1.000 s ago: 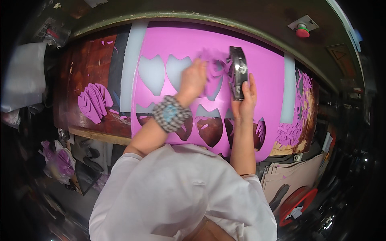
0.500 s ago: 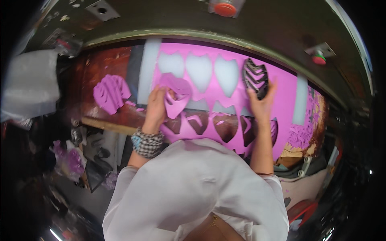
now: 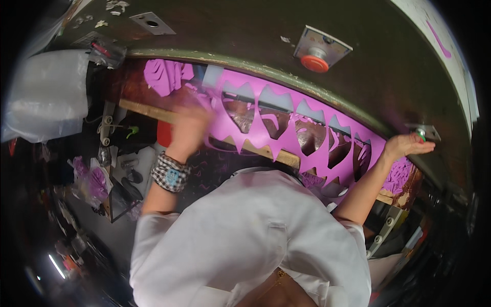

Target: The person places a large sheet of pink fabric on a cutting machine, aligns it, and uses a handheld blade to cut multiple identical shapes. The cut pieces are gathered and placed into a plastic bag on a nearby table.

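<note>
A purple sheet (image 3: pixel 263 135) with rows of pointed cut-outs lies along the bench and hangs over its front edge. My left hand (image 3: pixel 193 128) is smeared by motion at the sheet's left end; its fingers and anything in them cannot be made out. Beyond that hand, at the far left of the bench, is a pile of purple cut pieces (image 3: pixel 164 77). My right hand (image 3: pixel 408 147) reaches to the far right with fingers stretched out, at the green push button (image 3: pixel 421 134) on the dark machine front. Whether it presses the button is not clear.
The dark green machine body (image 3: pixel 230 30) overhangs the bench's far side, with a red mushroom button (image 3: pixel 314 62) on it. Purple scraps (image 3: pixel 398 176) are heaped at the right end. A clear plastic sheet (image 3: pixel 46 97) hangs at left. The wooden bench edge (image 3: pixel 148 111) runs in front.
My right hand has left the black cutting die and moved right to the green button; the die is out of sight. My left hand no longer visibly holds the purple piece. The view has shifted.
</note>
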The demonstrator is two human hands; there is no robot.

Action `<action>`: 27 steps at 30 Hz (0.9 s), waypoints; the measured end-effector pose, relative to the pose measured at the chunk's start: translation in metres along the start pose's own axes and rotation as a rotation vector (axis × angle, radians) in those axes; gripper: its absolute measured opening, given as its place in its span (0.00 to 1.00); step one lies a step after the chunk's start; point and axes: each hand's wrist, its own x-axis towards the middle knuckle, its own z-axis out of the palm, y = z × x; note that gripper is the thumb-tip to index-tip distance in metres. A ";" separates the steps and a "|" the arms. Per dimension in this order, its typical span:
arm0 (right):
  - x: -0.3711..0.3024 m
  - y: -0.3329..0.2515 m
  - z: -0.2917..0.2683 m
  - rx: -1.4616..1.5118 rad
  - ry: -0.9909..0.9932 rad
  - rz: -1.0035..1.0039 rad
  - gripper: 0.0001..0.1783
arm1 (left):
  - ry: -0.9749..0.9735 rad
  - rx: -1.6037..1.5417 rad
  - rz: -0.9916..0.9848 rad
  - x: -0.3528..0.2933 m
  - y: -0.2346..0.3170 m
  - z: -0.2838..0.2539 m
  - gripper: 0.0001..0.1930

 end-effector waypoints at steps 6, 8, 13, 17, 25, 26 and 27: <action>-0.044 -0.016 -0.046 0.076 -0.149 0.033 0.40 | -0.031 -0.490 -0.294 0.025 -0.015 -0.063 0.04; -0.093 -0.030 -0.062 -0.015 -0.249 -0.274 0.30 | -0.158 0.046 -0.046 0.005 -0.012 -0.042 0.10; -0.174 -0.025 -0.078 0.103 -0.746 -0.186 0.06 | -0.231 -0.552 0.354 -0.020 -0.019 -0.059 0.09; -0.179 -0.014 -0.075 0.015 -0.846 -0.218 0.13 | -0.188 -0.694 -0.123 -0.015 -0.016 -0.076 0.06; -0.196 -0.023 -0.092 0.122 -0.792 -0.109 0.11 | -0.696 -1.798 -0.292 -0.075 -0.043 -0.052 0.13; -0.200 -0.023 -0.095 0.115 -0.808 -0.139 0.11 | -0.741 -1.803 -0.334 -0.082 -0.042 -0.054 0.13; -0.203 -0.022 -0.099 0.110 -0.802 -0.169 0.11 | -0.756 -1.802 -0.487 -0.081 -0.043 -0.053 0.12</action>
